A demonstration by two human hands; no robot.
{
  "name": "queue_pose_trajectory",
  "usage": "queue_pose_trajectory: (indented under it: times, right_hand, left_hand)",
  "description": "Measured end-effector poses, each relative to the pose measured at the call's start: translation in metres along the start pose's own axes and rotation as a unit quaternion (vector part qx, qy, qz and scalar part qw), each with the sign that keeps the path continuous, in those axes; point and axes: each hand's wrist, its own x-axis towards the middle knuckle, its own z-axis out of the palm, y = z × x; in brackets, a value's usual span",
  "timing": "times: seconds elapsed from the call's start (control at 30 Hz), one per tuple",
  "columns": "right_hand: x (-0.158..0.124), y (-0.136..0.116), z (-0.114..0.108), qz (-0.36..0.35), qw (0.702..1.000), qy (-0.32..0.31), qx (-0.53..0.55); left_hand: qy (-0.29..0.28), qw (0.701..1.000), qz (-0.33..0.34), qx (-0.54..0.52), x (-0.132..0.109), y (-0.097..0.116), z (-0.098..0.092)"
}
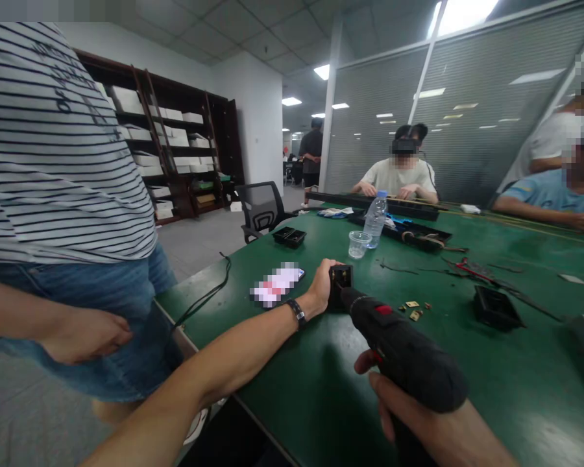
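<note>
My left hand point(322, 285) grips a small black box-shaped part point(341, 279) and holds it upright on the green table point(302, 389). A watch sits on that wrist. My right hand point(418, 421) holds a black power screwdriver point(403, 353) with a red switch, and its tip points into the black part. A few small brass pieces point(413, 310) lie just to the right of the part.
A person in a striped shirt point(53, 149) stands close at my left. A phone point(277, 285) lies by my left hand, a black cable point(209, 295) near the edge. Plastic cup point(359, 244), water bottle point(376, 218), black trays point(495, 307) and wires lie farther off. Other people sit across.
</note>
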Motion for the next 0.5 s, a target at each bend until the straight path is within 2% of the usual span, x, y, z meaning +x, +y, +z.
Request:
queue_pose_trajectory:
  times: [0.13,0.33,0.5]
  right_hand:
    - [0.002,0.004,0.000,0.004,1.000,-0.007,-0.021]
    - [0.002,-0.002,0.005,0.009,1.000,0.024,-0.014]
    - [-0.005,-0.008,-0.006,-0.008,1.000,-0.015,-0.026]
  left_hand:
    - [0.004,1.000,-0.006,-0.003,-0.002,0.001,0.002]
    - [0.001,1.000,-0.006,-0.010,-0.004,0.004,0.006]
    - [-0.002,1.000,-0.001,-0.011,-0.004,0.005,0.007]
